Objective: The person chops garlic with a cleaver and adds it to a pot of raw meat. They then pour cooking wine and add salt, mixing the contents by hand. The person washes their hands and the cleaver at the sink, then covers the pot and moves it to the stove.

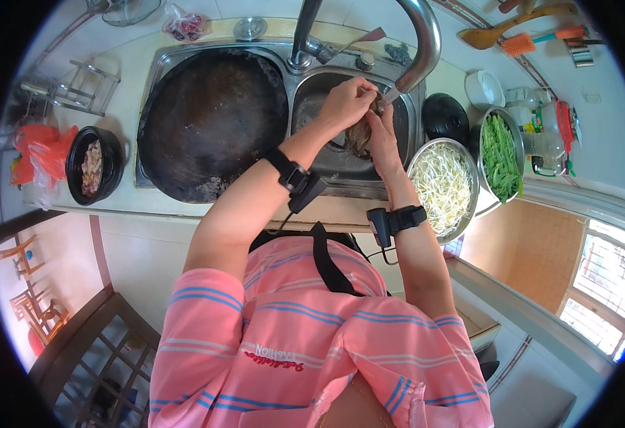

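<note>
Over the right basin of a steel sink (317, 134), both of my hands grip a limp, wet-looking brown food item (359, 138); its exact kind cannot be told. My left hand (348, 101) pinches its upper end between thumb and fingers. Lower down, my right hand (383, 132) holds it from the right side, partly covering it. The spout of the curved metal faucet (424, 48) ends just beside my fingers, with water apparently coming from its tip.
A large blackened wok (213, 125) covers the left basin. Right of the sink stand a bowl of bean sprouts (442, 187), a bowl of green vegetables (499, 155) and a black lid (445, 117). A black pot (112, 171) holding chopped food and a red plastic bag (42, 150) sit at left.
</note>
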The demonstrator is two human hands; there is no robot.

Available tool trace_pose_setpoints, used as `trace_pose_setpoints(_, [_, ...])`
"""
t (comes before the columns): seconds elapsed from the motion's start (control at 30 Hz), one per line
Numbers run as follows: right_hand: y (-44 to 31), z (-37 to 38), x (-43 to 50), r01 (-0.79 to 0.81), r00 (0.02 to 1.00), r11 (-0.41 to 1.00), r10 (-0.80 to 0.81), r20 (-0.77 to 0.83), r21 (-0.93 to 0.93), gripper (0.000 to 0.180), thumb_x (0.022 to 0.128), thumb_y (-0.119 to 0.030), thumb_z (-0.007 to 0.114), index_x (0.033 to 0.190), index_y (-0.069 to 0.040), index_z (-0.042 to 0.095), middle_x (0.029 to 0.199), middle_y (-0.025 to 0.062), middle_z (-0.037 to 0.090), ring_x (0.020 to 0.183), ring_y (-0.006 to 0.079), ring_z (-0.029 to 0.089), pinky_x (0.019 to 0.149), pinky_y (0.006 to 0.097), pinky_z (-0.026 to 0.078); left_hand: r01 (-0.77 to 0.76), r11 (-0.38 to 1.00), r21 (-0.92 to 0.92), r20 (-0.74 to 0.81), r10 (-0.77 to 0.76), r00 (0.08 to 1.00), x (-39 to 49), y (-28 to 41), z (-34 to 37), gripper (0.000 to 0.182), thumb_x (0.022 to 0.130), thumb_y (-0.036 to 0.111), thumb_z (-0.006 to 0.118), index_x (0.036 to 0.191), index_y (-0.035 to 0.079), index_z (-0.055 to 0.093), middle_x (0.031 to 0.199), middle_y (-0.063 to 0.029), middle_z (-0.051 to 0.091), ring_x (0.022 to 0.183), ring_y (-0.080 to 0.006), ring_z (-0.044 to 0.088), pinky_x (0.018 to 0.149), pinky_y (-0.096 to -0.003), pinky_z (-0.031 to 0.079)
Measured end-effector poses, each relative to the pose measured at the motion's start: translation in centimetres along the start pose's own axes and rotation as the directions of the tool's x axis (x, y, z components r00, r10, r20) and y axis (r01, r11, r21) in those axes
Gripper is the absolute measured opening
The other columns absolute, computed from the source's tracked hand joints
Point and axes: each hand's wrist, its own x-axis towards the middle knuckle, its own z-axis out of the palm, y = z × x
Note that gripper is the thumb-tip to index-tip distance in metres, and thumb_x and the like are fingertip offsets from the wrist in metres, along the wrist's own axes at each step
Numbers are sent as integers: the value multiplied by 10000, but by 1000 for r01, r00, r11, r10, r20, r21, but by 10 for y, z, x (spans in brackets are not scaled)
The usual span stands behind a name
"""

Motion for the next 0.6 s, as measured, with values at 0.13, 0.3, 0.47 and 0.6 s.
trace_pose_setpoints(0.13, [15, -10, 7, 74, 975, 980, -109, -191, -183, 350, 1007, -192, 529, 1335, -98, 449, 1177, 75, 552, 1053, 139, 517, 912, 281, 432, -162, 963, 215, 103, 143, 984, 13, -15, 24, 327, 934, 313, 605, 1062, 20, 673, 888, -126, 724, 827, -234, 703, 732, -376, 521])
trace_pose_setpoints(0.3, [14, -43, 11, 58, 964, 952, -131, -230, -301, 245, 1028, -172, 479, 1235, -57, 545, 1120, 83, 610, 1011, 160, 565, 891, 286, 440, 63, 997, 50, 50, -66, 997, 18, -21, 49, 332, 951, 312, 573, 1097, 18, 621, 987, -132, 687, 920, -246, 651, 795, -363, 481])
trace_pose_setpoints(0.47, [-7, -49, 18, 27, 983, 942, -85, -162, -334, 236, 1022, -152, 481, 1210, -35, 563, 1066, 75, 619, 984, 169, 578, 862, 297, 451, -73, 964, -257, 305, 152, 940, -2, -39, 42, 436, 883, 191, 637, 1274, 35, 525, 1092, -67, 635, 978, -150, 581, 827, -320, 473])
trace_pose_setpoints(0.6, [-21, -50, 17, -49, 998, 995, 52, -30, 82, 415, 931, -11, 499, 1346, -30, 490, 1154, 81, 580, 1048, 196, 559, 934, 311, 434, -52, 970, -239, 321, 129, 938, -10, -50, 42, 597, 846, 126, 657, 1377, 1, 414, 1137, -90, 590, 1007, -133, 557, 839, -289, 479])
